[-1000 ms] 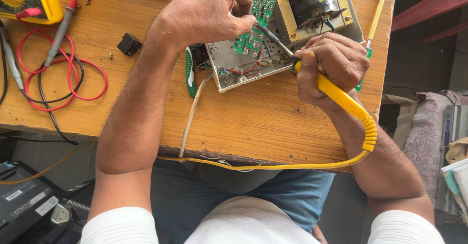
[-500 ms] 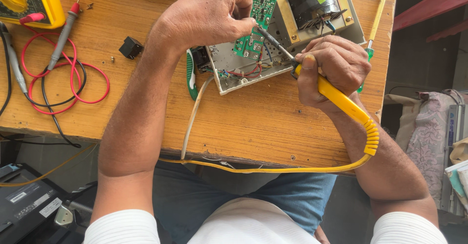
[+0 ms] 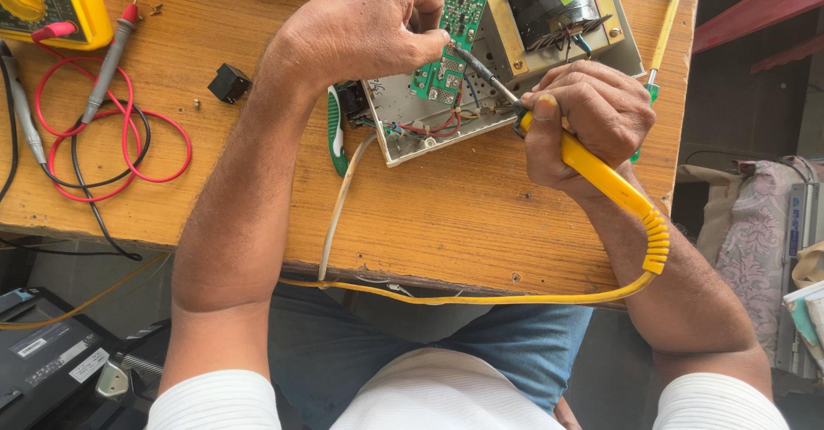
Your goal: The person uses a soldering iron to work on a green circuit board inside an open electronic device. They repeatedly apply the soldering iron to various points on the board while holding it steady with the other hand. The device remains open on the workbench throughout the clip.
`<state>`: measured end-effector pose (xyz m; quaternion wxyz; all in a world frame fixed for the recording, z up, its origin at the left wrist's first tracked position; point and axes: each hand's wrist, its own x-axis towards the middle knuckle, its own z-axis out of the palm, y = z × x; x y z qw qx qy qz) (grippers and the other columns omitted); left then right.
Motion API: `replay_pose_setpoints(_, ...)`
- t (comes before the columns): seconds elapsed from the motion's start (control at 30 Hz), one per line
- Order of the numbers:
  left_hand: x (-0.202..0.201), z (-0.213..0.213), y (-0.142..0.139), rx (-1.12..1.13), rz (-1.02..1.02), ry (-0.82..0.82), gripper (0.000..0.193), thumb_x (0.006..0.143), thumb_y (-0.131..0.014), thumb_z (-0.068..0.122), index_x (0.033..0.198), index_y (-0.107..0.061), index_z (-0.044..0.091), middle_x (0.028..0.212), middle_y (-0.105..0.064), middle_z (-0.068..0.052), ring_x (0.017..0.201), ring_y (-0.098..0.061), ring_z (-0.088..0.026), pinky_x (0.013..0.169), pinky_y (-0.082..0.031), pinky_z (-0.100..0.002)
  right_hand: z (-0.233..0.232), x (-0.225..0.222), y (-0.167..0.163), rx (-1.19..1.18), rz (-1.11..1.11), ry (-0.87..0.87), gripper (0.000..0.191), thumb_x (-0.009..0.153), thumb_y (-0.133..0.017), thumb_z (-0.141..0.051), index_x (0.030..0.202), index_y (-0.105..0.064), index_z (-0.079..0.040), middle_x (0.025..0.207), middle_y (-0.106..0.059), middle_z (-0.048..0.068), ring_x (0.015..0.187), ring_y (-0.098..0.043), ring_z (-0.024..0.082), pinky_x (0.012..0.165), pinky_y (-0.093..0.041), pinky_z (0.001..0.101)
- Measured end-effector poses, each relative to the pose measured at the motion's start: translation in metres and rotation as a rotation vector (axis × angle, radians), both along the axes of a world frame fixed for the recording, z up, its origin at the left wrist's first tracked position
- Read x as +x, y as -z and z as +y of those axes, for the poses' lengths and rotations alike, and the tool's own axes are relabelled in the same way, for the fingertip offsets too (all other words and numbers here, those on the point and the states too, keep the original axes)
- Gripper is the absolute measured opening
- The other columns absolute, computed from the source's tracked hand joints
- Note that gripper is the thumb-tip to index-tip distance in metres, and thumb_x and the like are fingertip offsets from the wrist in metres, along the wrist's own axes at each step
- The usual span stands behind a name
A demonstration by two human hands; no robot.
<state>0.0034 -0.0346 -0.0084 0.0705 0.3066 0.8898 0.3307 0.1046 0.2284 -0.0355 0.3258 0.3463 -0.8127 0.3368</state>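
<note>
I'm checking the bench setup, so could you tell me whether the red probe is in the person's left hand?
No, the red probe lies on the table beside the multimeter, while the left hand holds the green circuit board.

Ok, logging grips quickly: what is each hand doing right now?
Left hand: closed, holding the green circuit board.
Right hand: closed around the yellow-handled soldering iron.

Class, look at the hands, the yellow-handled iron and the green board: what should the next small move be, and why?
Probably ease the soldering iron tip a touch closer to the lower edge of the green circuit board. The right hand grips the iron, its tip sits just beside that edge, and the left hand holds the board tilted up.
</note>
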Motion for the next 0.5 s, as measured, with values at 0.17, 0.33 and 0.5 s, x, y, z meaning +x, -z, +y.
replay_pose_setpoints(0.17,-0.0007,-0.0009,0.0011,0.028,0.049,0.023,0.022,0.087,-0.076,0.021,0.073,-0.073,0.005,0.063,-0.06,-0.003,0.053,-0.059,-0.013,0.05,-0.049,-0.032,-0.0014,-0.0009,0.0002,0.006,0.028,-0.016,0.023,0.105,-0.063,-0.003,0.082,-0.059,-0.004,0.079,-0.071,0.01,0.077,-0.075,0.023,0.075,-0.065,0.0348)
replay_pose_setpoints(0.33,-0.0004,-0.0013,0.0019,0.069,0.111,0.064,0.021,0.086,-0.078,0.02,0.074,-0.073,0.004,0.065,-0.062,-0.005,0.055,-0.062,-0.012,0.05,-0.05,-0.032,-0.0047,-0.0041,0.0009,0.078,0.135,-0.034,0.017,0.095,-0.06,0.002,0.079,-0.06,-0.005,0.072,-0.068,0.009,0.074,-0.075,0.024,0.076,-0.065,0.039)
replay_pose_setpoints(0.5,-0.0001,-0.0011,0.0005,-0.004,0.015,0.015,0.02,0.087,-0.076,0.021,0.075,-0.073,0.005,0.061,-0.065,-0.007,0.053,-0.062,-0.013,0.049,-0.05,-0.033,-0.0058,-0.0037,-0.0027,0.145,0.172,-0.045,0.011,0.091,-0.061,0.001,0.081,-0.063,-0.003,0.068,-0.065,0.01,0.071,-0.072,0.026,0.069,-0.061,0.0381)
